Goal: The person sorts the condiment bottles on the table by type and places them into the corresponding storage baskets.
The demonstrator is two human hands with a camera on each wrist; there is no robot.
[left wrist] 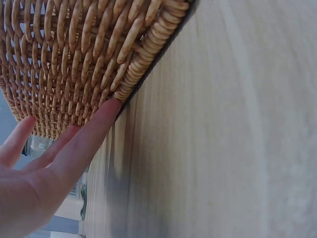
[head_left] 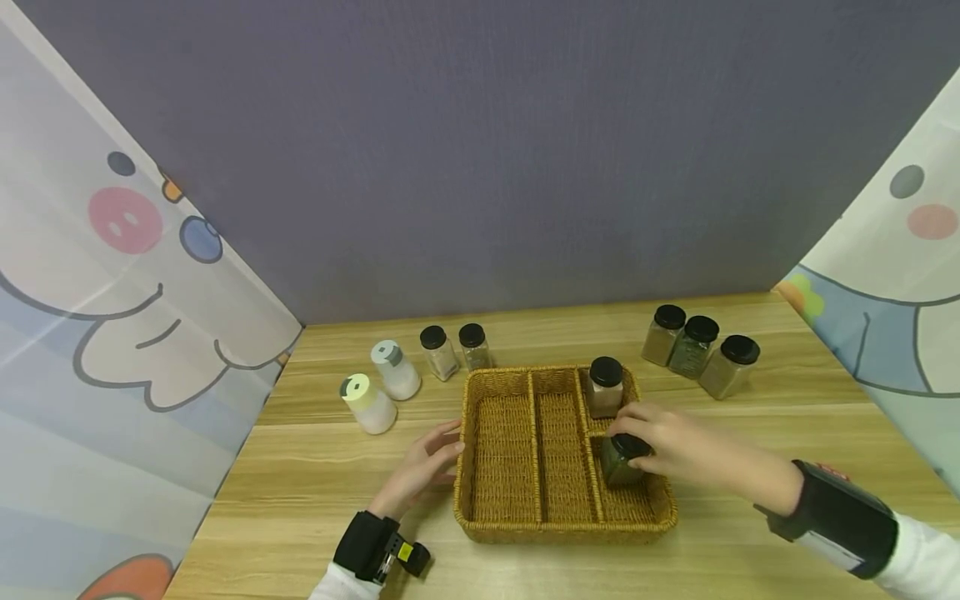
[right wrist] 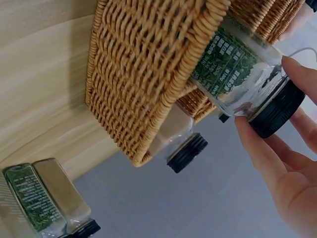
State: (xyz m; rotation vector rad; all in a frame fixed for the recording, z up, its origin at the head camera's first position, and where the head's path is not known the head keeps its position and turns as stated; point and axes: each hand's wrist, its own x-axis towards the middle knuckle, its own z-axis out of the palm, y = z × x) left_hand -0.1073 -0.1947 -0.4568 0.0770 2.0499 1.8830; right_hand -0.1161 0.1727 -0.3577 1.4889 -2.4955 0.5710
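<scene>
over the basket's [head_left: 497, 379] right compartment, right hand [head_left: 678, 446] is gripping the green jar [head_left: 621, 461] by its black lid, fingers curled round it, lowering it in front of the pale jar [head_left: 604, 388] already sitting there. left hand [head_left: 420, 467] is bracing the basket's left wall, fingers straight and touching the wicker. judging progress: one jar in, a second going in, seven containers waiting on the table [head_left: 750, 533]. count: three jars [head_left: 701, 347] at right, two jars [head_left: 454, 350] behind the basket, two white shakers [head_left: 381, 388] at left. two compartments are holding nothing.
</scene>
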